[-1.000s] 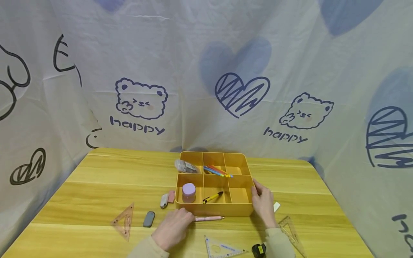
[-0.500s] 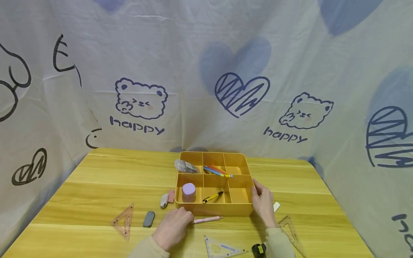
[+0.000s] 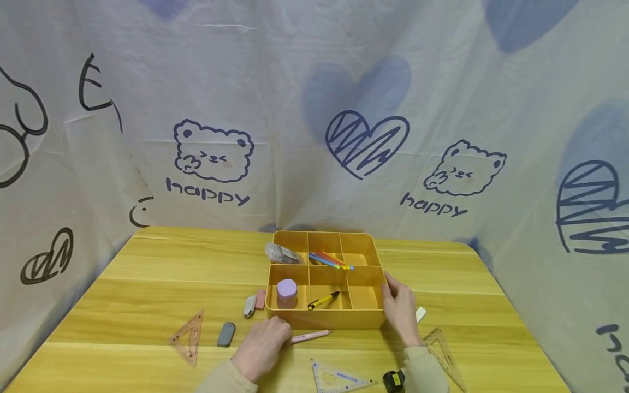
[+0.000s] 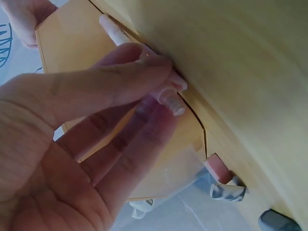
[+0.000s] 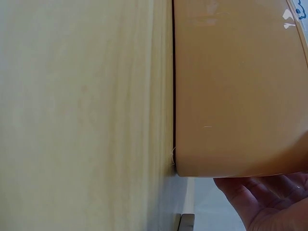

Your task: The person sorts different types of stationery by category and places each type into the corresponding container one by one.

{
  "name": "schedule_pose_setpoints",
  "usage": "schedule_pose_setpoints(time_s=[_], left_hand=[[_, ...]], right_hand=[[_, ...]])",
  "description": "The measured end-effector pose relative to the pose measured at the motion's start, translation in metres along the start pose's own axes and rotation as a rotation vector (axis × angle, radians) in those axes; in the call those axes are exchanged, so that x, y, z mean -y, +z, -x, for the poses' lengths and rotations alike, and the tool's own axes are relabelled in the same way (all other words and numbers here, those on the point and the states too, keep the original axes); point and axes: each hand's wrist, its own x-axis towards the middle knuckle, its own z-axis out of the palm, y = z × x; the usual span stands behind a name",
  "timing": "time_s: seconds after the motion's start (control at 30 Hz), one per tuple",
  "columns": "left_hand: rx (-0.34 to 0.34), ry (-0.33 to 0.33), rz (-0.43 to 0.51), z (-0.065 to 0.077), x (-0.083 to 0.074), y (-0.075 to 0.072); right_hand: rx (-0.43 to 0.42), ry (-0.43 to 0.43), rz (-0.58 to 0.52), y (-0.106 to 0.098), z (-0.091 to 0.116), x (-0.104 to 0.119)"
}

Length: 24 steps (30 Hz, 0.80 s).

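Left wrist view: pink pen [image 4: 115,32] pinched between thumb and fingers of left grip [image 4: 72,163]

Some curtained-off study nook, can't tell home or office: cloth [image 3: 295,33] with hearts [image 3: 383,87] and "happy" bears [image 3: 213,151] hangs round a wood-grain bench [image 3: 172,262] with a stationery organizer [image 3: 326,319].

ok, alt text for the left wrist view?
The left grip pinches a pink pen beside a yellow-orange box on a wooden table. The right grip holds the box's far end; a pink block lies by its near corner.
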Motion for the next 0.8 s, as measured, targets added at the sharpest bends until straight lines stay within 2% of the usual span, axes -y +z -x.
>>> schedule_pose_setpoints(time_s=[0.37,0.5,0.63,0.8], left_hand=[[-0.07,0.018,-0.004,0.003,0.003,0.0],[-0.056,0.023,0.015,0.002,0.002,-0.004],[-0.025,-0.006,0.015,0.0,0.0,-0.01],[-0.069,0.007,0.013,0.0,-0.002,-0.017]], right_hand=[[0.011,-0.001,-0.002,0.0,0.0,-0.002],[0.009,-0.005,-0.005,0.0,0.0,-0.002],[0.008,-0.002,-0.015,0.001,0.0,-0.002],[-0.001,-0.005,-0.02,0.0,-0.001,-0.002]])
